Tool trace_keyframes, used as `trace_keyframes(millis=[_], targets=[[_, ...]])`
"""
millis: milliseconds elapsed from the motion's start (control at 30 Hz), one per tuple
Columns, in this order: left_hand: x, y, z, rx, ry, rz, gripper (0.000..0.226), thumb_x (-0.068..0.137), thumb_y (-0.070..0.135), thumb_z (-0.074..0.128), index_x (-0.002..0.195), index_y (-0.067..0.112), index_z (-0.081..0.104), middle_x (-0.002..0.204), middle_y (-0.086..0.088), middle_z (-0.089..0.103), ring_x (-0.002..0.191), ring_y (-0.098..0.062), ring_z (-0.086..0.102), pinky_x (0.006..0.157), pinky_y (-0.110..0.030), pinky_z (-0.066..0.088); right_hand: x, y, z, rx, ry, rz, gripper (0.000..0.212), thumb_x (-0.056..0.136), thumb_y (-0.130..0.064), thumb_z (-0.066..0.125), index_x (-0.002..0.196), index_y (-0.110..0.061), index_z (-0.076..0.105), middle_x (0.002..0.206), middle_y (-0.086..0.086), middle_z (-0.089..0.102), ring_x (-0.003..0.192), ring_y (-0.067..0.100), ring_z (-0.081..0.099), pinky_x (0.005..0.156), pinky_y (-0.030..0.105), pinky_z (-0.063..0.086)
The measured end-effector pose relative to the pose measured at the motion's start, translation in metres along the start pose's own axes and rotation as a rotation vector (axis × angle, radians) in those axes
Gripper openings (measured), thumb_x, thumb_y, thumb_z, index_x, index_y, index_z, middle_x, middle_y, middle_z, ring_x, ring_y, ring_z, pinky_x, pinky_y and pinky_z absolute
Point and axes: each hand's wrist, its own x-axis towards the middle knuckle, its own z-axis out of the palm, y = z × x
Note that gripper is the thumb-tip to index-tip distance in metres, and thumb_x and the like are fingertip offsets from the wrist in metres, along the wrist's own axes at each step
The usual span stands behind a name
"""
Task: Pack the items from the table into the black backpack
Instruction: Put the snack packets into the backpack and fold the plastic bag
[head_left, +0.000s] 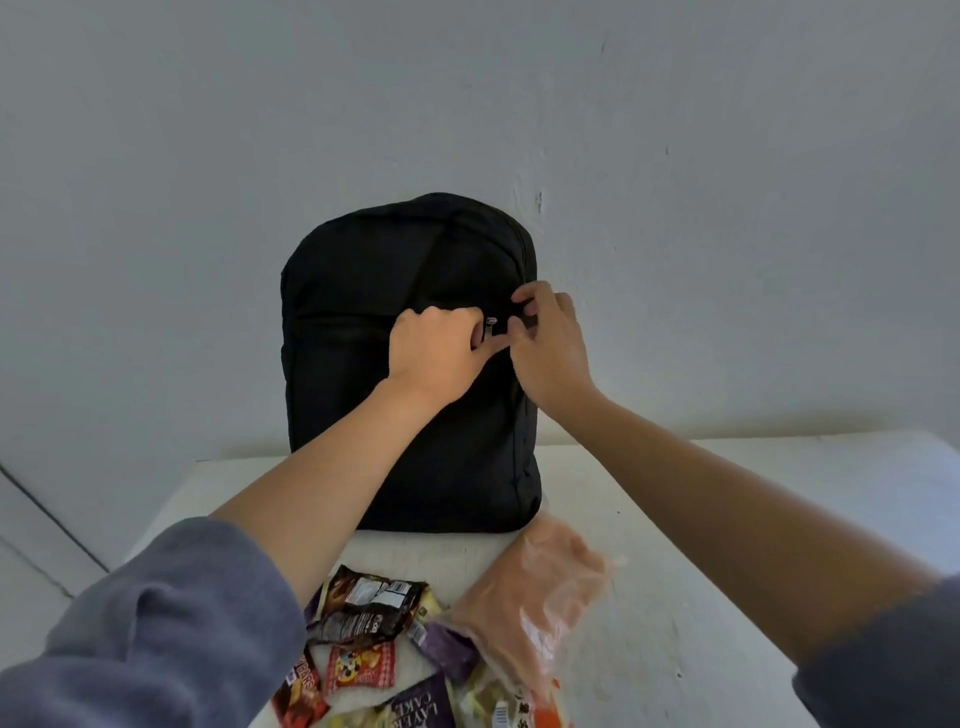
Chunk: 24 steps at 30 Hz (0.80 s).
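The black backpack (363, 291) stands upright at the back of the white table (727, 499), against the wall. Both hands are up on its front, near the right side. My left hand (441, 353) has its fingers curled onto the fabric beside a silver zipper pull (490, 329). My right hand (550, 348) pinches a black tab or strap just right of that pull. Snack packets (363, 613) lie in a pile near the table's front edge, with an orange plastic-wrapped pack (540, 587) beside them.
A grey wall rises directly behind the backpack. The table's left edge drops off to a pale floor (41, 545). Bare tabletop lies to the right of the backpack.
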Motion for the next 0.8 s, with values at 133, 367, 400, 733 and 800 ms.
trace_keyframes(millis=[133, 367, 400, 733, 800], targets=[[-0.001, -0.007, 0.009, 0.002, 0.040, -0.047, 0.043, 0.092, 0.066, 0.058, 0.080, 0.024, 0.060, 0.054, 0.012, 0.046, 0.062, -0.017, 0.061, 0.084, -0.037, 0.046, 0.002, 0.018, 0.015, 0.124, -0.038, 0.201, 0.037, 0.104, -0.032, 0.046, 0.138, -0.018, 0.046, 0.137, 0.002, 0.043, 0.117, 0.019, 0.053, 0.100, 0.034, 0.046], [0.004, -0.006, 0.022, 0.017, 0.006, -0.019, 0.035, 0.099, 0.052, 0.053, 0.083, 0.023, 0.064, 0.062, 0.006, 0.063, 0.066, -0.021, 0.065, 0.091, -0.040, 0.043, 0.000, 0.024, 0.024, 0.239, 0.033, 0.200, 0.028, 0.106, -0.021, 0.044, 0.131, -0.015, 0.053, 0.135, 0.001, 0.046, 0.100, 0.003, 0.052, 0.092, 0.022, 0.043], [0.005, -0.008, 0.022, -0.022, -0.016, 0.006, 0.034, 0.099, 0.051, 0.054, 0.084, 0.023, 0.065, 0.061, 0.006, 0.064, 0.065, -0.020, 0.064, 0.089, -0.039, 0.044, -0.001, 0.028, 0.024, 0.216, 0.028, 0.173, 0.028, 0.105, -0.021, 0.045, 0.132, -0.015, 0.052, 0.134, 0.000, 0.046, 0.096, 0.001, 0.052, 0.090, 0.018, 0.042], [0.000, -0.041, -0.033, -0.206, -0.088, 0.067, 0.015, 0.101, 0.040, 0.059, 0.093, 0.028, 0.064, 0.060, 0.006, 0.056, 0.054, -0.008, 0.054, 0.057, -0.029, 0.045, 0.002, 0.026, 0.030, 0.015, 0.100, -0.127, 0.045, 0.100, -0.025, 0.058, 0.140, -0.027, 0.039, 0.132, -0.001, 0.036, 0.090, 0.006, 0.053, 0.082, 0.020, 0.051], [0.000, -0.054, -0.041, -0.284, -0.080, -0.021, 0.016, 0.100, 0.040, 0.060, 0.094, 0.027, 0.066, 0.060, 0.004, 0.059, 0.054, -0.009, 0.054, 0.058, -0.028, 0.045, 0.002, 0.020, 0.030, -0.084, 0.113, -0.259, 0.054, 0.096, -0.023, 0.065, 0.141, -0.032, 0.038, 0.135, 0.000, 0.030, 0.089, 0.011, 0.056, 0.078, 0.018, 0.051]])
